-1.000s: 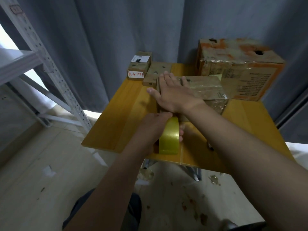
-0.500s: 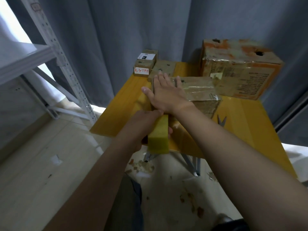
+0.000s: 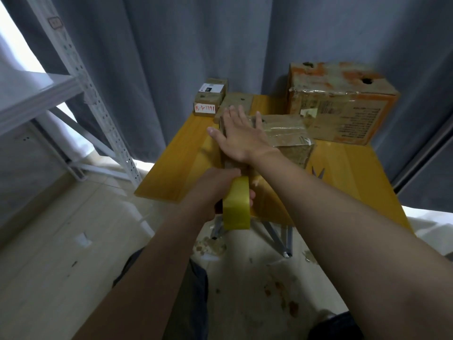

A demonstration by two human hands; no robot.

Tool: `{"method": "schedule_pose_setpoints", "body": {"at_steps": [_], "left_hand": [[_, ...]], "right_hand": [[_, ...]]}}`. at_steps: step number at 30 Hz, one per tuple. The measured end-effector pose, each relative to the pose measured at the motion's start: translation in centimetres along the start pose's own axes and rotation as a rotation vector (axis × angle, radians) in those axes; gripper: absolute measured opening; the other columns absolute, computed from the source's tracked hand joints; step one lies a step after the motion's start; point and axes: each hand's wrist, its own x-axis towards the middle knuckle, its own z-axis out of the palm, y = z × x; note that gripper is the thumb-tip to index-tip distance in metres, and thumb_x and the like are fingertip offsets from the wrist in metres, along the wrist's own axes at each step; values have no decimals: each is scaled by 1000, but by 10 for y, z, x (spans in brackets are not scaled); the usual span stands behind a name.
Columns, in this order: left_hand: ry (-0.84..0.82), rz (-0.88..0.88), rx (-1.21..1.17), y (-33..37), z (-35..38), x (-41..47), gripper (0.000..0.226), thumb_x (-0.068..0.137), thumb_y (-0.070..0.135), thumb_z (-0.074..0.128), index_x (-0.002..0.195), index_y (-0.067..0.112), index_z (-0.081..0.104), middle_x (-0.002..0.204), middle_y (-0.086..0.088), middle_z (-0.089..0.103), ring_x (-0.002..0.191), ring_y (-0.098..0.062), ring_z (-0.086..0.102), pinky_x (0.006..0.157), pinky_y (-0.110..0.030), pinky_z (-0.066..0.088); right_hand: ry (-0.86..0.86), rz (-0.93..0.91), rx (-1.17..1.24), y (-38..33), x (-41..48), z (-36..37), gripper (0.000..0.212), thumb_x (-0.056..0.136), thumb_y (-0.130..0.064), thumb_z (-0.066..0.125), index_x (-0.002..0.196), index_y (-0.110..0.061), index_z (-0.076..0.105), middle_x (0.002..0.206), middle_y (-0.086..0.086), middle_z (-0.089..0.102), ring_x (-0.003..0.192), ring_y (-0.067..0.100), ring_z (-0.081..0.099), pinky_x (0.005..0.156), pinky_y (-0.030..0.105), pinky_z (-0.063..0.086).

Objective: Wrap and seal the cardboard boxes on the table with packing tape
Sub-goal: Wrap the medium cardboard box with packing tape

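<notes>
The surface (image 3: 181, 165) in mid frame is smooth yellow wood with a soft sheen; the tape roll (image 3: 236, 209) at centre looks like glossy yellow plastic; the cardboard box (image 3: 286, 133) above it is matt brown under shiny, wrinkled clear tape; the large box (image 3: 343, 94) at upper right is rough, scuffed cardboard; the curtain (image 3: 171, 57) is matt grey cloth; the shelf rack (image 3: 98, 99) at left is white-painted perforated metal.

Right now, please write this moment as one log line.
left hand: grips tape roll | right hand: flat on box | box: on table, top partly taped
</notes>
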Motion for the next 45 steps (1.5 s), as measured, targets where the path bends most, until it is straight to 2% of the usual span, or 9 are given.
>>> {"method": "schedule_pose_setpoints", "body": {"at_steps": [3, 7, 13, 16, 20, 25, 35, 39, 45], "left_hand": [[0, 13, -31, 1, 10, -3, 27, 104, 26, 59, 116, 2, 62, 76, -20, 76, 55, -28, 71, 49, -32, 57], [35, 33, -80, 1, 19, -4, 33, 107, 25, 53, 127, -1, 60, 67, -16, 74, 47, -26, 68, 42, -30, 54], [84, 67, -99, -3, 32, -15, 36, 107, 27, 53, 129, -1, 58, 66, -13, 74, 47, -22, 69, 39, -29, 52], [87, 87, -115, -3, 40, -24, 24, 108, 26, 53, 118, 6, 60, 65, -12, 75, 44, -22, 68, 37, -29, 50], [86, 90, -89, -1, 43, -29, 15, 108, 24, 52, 102, 11, 56, 67, -11, 76, 43, -22, 68, 37, -29, 50], [88, 87, -78, 0, 41, -29, 13, 108, 22, 53, 101, 12, 56, 64, -10, 75, 42, -21, 67, 35, -27, 49], [52, 82, -168, -8, 34, -18, 27, 107, 23, 55, 126, 6, 59, 75, -16, 77, 46, -26, 68, 42, -30, 54], [45, 83, -217, -11, 29, -15, 32, 106, 24, 55, 133, 7, 57, 85, -18, 79, 54, -28, 72, 48, -32, 57], [72, 69, -254, -11, 28, -12, 30, 106, 21, 52, 132, 7, 56, 83, -19, 78, 52, -27, 71, 49, -32, 57]], "right_hand": [[283, 93, 135, 10, -20, -21, 57, 108, -45, 37, 159, -20, 37, 168, 3, 31, 158, 25, 17, 128, 54, 8], [501, 343, 39, 38, -64, -47, 32, 98, -31, 52, 126, -16, 58, 128, 9, 62, 121, 35, 55, 99, 49, 46], [76, 575, 32, 86, -128, -65, 18, 96, -35, 60, 91, -19, 65, 96, 7, 68, 93, 32, 66, 76, 39, 51], [-182, 649, -55, 100, -141, -58, 30, 100, -48, 61, 90, -19, 63, 91, 5, 68, 82, 25, 65, 66, 34, 46], [-193, 675, -85, 104, -146, -45, 48, 91, -68, 64, 91, -21, 62, 86, 2, 68, 76, 21, 64, 58, 31, 41], [-207, 721, -91, 105, -148, -35, 56, 76, -75, 75, 92, -23, 63, 95, 2, 68, 93, 26, 68, 75, 33, 55], [-414, 670, 55, 111, -142, -65, 35, 79, -36, 85, 68, -13, 61, 59, 3, 60, 54, 23, 57, 53, 28, 46], [-585, 656, 327, 108, -133, -84, 25, 84, -24, 85, 78, -8, 67, 52, 3, 51, 43, 14, 48, 49, 23, 51], [-742, 523, 713, 112, -125, -100, 26, 80, -36, 84, 80, -12, 75, 80, 3, 67, 47, 6, 48, 56, 22, 58]]}}
